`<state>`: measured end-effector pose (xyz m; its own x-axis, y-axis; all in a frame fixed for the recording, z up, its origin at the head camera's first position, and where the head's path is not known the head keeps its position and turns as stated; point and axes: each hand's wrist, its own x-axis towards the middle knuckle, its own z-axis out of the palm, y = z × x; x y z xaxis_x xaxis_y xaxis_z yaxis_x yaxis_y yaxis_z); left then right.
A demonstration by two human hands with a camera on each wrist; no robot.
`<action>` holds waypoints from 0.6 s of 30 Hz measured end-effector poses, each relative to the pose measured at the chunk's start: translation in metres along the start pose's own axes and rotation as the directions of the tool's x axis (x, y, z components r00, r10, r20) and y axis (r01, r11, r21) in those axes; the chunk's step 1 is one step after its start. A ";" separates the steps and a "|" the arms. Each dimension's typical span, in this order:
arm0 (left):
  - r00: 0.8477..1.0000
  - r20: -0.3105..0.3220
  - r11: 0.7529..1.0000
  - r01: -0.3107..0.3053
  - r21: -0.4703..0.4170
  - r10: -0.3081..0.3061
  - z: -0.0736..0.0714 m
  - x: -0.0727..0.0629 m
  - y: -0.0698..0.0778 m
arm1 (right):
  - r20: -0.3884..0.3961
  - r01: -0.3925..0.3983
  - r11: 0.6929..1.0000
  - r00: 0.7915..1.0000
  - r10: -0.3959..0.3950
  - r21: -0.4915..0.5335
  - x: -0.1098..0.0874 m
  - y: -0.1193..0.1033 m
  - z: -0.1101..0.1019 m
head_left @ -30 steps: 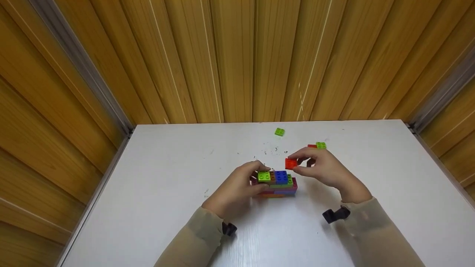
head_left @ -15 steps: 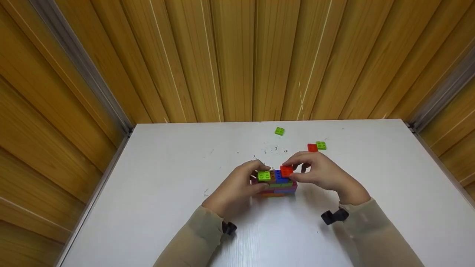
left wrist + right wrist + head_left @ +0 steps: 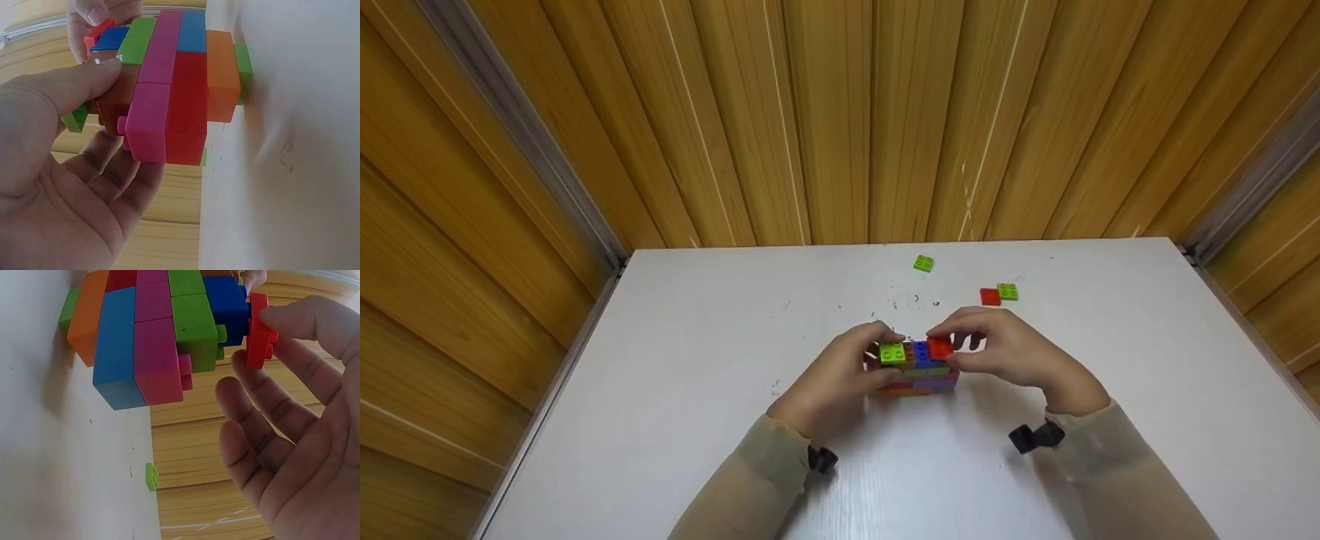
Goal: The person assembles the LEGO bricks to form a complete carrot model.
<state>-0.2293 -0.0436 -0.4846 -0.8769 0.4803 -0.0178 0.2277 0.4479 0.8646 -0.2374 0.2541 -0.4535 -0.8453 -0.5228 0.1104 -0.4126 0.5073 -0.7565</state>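
Note:
A layered stack of toy building bricks (image 3: 930, 373) in several colours stands on the white table. My left hand (image 3: 840, 367) grips its left end, the thumb on the near side and the fingers behind; the left wrist view shows the thumb over a brown brick (image 3: 120, 90). A thin green brick (image 3: 892, 353) tops the left end. My right hand (image 3: 1005, 349) pinches a thin red brick (image 3: 259, 331) between thumb and fingers. That red brick sits at the right end of the blue brick (image 3: 228, 309) on top, overhanging its edge.
Behind the hands, a red piece (image 3: 990, 296) and a green brick (image 3: 1007, 291) lie side by side on the white table (image 3: 697, 322). Another green brick (image 3: 923, 263) lies near the back edge. Wood-patterned panels (image 3: 840, 120) rise behind.
My right hand has moved left and down, bringing the red brick from beside the stack onto the blue brick. My left hand has kept its grip on the stack.

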 end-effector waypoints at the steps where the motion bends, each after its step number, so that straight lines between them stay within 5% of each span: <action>1: 1.000 0.001 1.000 0.001 -0.001 -0.001 0.000 0.000 0.000 | 0.001 0.001 1.000 1.000 -0.001 0.001 0.000 0.000 0.000; 18: 1.000 -0.003 1.000 -0.030 0.000 0.030 0.000 0.000 0.002 | -0.004 0.004 1.000 1.000 -0.004 0.005 0.001 -0.003 0.003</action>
<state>-0.2287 -0.0429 -0.4829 -0.8711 0.4910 0.0095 0.2536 0.4332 0.8649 -0.2362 0.2495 -0.4531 -0.8449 -0.5220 0.1166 -0.4148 0.5019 -0.7590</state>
